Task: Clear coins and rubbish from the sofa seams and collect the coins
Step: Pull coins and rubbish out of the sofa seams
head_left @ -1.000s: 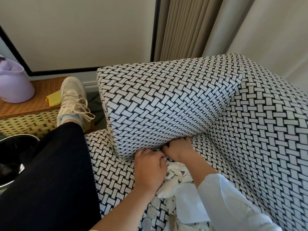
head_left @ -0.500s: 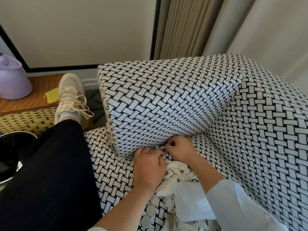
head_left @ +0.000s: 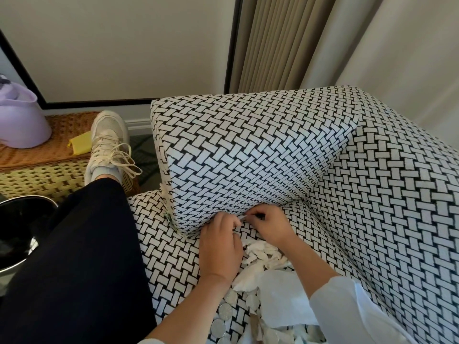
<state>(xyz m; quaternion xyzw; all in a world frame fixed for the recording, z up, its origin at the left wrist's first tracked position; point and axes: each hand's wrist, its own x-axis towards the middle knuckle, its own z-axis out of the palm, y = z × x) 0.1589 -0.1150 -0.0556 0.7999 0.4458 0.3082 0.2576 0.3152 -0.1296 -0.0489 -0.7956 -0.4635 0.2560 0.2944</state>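
Looking down at the seam (head_left: 294, 201) under the armrest cushion (head_left: 248, 157), around 6 o'clock of centre. Got the right hand (head_left: 272, 227) there, fingers narrow, pinching a white scrap (head_left: 243, 217) right at the seam. Got the left hand (head_left: 219, 247) at its 8 o'clock, right beside it, fingers curled with tips tucked against the cushion, can't tell if holding anything. Seeing a crumpled tissue pile (head_left: 260, 253) on the sofa seat (head_left: 169, 256) at 6 o'clock of both hands, and silver coins (head_left: 224, 310) lying loose further toward 6, beside the left wrist. Also spotting a black bowl (head_left: 17, 232) way over at 9 o'clock, well apart from the coins
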